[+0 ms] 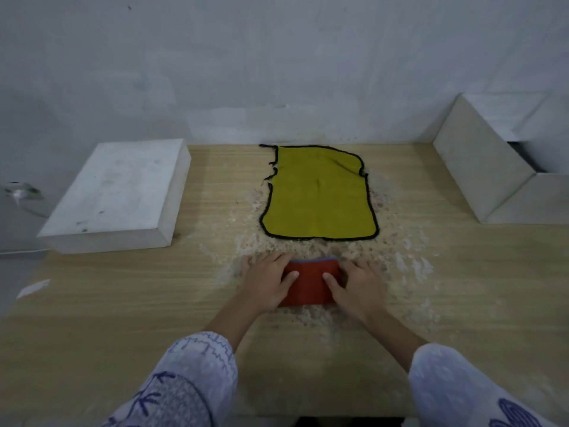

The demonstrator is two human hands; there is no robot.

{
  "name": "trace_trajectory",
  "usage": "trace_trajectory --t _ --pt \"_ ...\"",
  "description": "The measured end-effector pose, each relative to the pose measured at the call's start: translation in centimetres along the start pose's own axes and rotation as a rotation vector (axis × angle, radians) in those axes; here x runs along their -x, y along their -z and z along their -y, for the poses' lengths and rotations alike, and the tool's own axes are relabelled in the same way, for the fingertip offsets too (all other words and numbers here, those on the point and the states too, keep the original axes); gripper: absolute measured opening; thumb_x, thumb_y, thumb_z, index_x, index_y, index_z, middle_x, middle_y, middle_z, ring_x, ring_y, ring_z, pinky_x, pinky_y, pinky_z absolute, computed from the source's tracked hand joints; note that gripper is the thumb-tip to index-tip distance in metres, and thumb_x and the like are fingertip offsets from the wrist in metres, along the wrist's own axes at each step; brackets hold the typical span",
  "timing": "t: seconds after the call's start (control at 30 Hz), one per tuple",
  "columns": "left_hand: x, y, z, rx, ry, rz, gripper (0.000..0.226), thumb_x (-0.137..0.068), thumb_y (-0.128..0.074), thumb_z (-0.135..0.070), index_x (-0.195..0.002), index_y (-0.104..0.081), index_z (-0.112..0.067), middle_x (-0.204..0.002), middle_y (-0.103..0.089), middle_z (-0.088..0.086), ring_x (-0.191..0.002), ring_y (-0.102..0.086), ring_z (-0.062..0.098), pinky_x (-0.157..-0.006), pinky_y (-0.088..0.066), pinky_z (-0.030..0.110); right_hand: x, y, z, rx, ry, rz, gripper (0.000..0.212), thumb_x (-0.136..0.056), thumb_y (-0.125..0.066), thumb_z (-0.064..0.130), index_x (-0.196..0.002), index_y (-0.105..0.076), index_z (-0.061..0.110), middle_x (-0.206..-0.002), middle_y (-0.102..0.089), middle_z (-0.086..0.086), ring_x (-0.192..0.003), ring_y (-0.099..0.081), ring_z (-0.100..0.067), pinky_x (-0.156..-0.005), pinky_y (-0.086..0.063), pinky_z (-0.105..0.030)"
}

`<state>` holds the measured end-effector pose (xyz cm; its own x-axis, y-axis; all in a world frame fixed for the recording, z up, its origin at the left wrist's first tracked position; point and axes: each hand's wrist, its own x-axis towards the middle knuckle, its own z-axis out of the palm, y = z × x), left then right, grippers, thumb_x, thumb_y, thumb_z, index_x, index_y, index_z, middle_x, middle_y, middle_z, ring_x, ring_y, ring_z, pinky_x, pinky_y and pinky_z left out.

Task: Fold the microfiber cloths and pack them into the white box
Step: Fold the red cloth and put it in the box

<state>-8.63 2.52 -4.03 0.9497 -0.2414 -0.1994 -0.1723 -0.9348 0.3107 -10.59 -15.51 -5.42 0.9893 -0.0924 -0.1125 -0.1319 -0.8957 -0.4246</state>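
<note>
A small folded red cloth (308,286) with a bluish edge at its far side lies on the wooden table near me. My left hand (267,283) grips its left side and my right hand (357,288) grips its right side, thumbs on top. Farther back, a yellow cloth (318,195) with black trim lies spread flat. An open white box (486,167) stands at the right rear, its inside mostly hidden from here.
A flat white lid or closed box (120,192) rests at the left rear of the table (123,303). The tabletop is worn and flaky around the cloths. A pale wall runs along the table's back edge.
</note>
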Motion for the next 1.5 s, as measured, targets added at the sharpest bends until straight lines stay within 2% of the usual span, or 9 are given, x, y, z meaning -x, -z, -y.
trace_trajectory --t 0.2,0.33,0.43,0.53,0.8,0.97,1.17,1.3,1.5 --pt "-0.8 1.1 -0.3 0.038 -0.001 0.072 0.054 -0.092 -0.045 -0.044 -0.14 -0.032 -0.022 -0.14 -0.041 0.001 -0.129 -0.037 0.022 -0.104 -0.028 0.045 -0.7 2.2 2.5 -0.643 -0.154 0.168 0.017 -0.085 -0.065 0.018 -0.098 -0.057 0.011 -0.098 -0.057 -0.006 -0.089 -0.054 -0.018 -0.073 -0.041 -0.027" --pt "-0.8 3.6 -0.3 0.614 0.052 0.208 0.053 -0.086 -0.062 -0.029 -0.134 -0.042 -0.02 -0.134 -0.051 0.006 -0.12 -0.05 0.023 -0.103 -0.04 0.039 -1.4 6.0 2.8 -1.062 -0.113 0.336 0.018 -0.077 -0.072 0.007 -0.083 -0.057 0.015 -0.091 -0.063 -0.01 -0.077 -0.061 -0.018 -0.059 -0.05 -0.023" --pt "-0.7 5.9 -1.4 0.902 -0.004 0.259 0.032 -0.077 -0.07 -0.022 -0.108 -0.062 -0.018 -0.107 -0.066 0.01 -0.101 -0.062 0.028 -0.092 -0.049 0.041 -2.5 9.9 3.5 -1.123 -0.016 0.369 0.023 -0.071 -0.074 0.004 -0.088 -0.06 0.013 -0.082 -0.068 -0.011 -0.067 -0.066 -0.017 -0.052 -0.051 -0.022" --pt "-0.6 7.8 -4.0 1.098 -0.134 0.193 0.039 -0.075 -0.07 -0.032 -0.107 -0.062 -0.013 -0.103 -0.066 0.005 -0.096 -0.065 0.022 -0.081 -0.052 0.032 -3.8 13.9 4.5 -1.158 0.076 0.339 0.035 -0.058 -0.077 0.009 -0.089 -0.061 0.012 -0.072 -0.07 -0.005 -0.059 -0.066 -0.012 -0.048 -0.05 -0.02" --pt "-2.9 12.8 -11.6 1.052 -0.317 -0.259 0.012 -0.093 -0.044 -0.037 -0.098 -0.054 -0.04 -0.092 -0.064 -0.01 -0.077 -0.063 0.001 -0.065 -0.05 0.016 -6.1 21.6 4.0 -1.47 0.114 0.127 0.023 -0.076 -0.067 0.002 -0.095 -0.058 0.011 -0.071 -0.066 -0.003 -0.058 -0.063 -0.009 -0.052 -0.052 -0.019" --pt "-4.9 13.7 -15.5 1.126 -0.335 -0.319 0.028 -0.085 -0.044 -0.048 -0.11 -0.051 -0.038 -0.107 -0.065 -0.005 -0.091 -0.066 0.01 -0.077 -0.057 0.032 -6.0 22.6 0.9 -1.527 0.099 0.171 0.035 -0.073 -0.064 0.032 -0.099 -0.065 0.008 -0.083 -0.069 0.001 -0.08 -0.062 -0.013 -0.071 -0.049 -0.026" --pt "-7.1 13.2 -20.0 1.178 -0.269 -0.373 0.026 -0.087 -0.038 -0.048 -0.108 -0.051 -0.038 -0.103 -0.065 -0.008 -0.083 -0.067 0.005 -0.068 -0.057 0.027 -6.3 22.4 -2.5 -1.458 0.082 0.289 0.03 -0.09 -0.051 0.034 -0.11 -0.066 0.017 -0.111 -0.07 -0.003 -0.105 -0.064 -0.019 -0.094 -0.05 -0.039" --pt "-9.4 12.3 -24.0 1.136 -0.221 -0.383 0.023 -0.094 -0.038 -0.04 -0.113 -0.05 -0.036 -0.105 -0.063 -0.01 -0.083 -0.066 0.001 -0.064 -0.054 0.019 -7.8 23.6 -5.7 -1.584 0.063 0.196 0.025 -0.092 -0.052 0.023 -0.11 -0.065 0.012 -0.108 -0.071 -0.008 -0.1 -0.067 -0.022 -0.08 -0.056 -0.031" --pt "-14.3 10.4 -30.0 0.949 -0.214 -0.381 0.034 -0.086 -0.037 -0.063 -0.113 -0.051 -0.047 -0.114 -0.056 -0.004 -0.106 -0.058 0.012 -0.09 -0.052 0.042 -10.8 26.9 -12.4 -1.622 0.072 0.126 0.025 -0.094 -0.048 0.012 -0.117 -0.059 0.012 -0.112 -0.068 -0.011 -0.1 -0.067 -0.024 -0.076 -0.058 -0.031"
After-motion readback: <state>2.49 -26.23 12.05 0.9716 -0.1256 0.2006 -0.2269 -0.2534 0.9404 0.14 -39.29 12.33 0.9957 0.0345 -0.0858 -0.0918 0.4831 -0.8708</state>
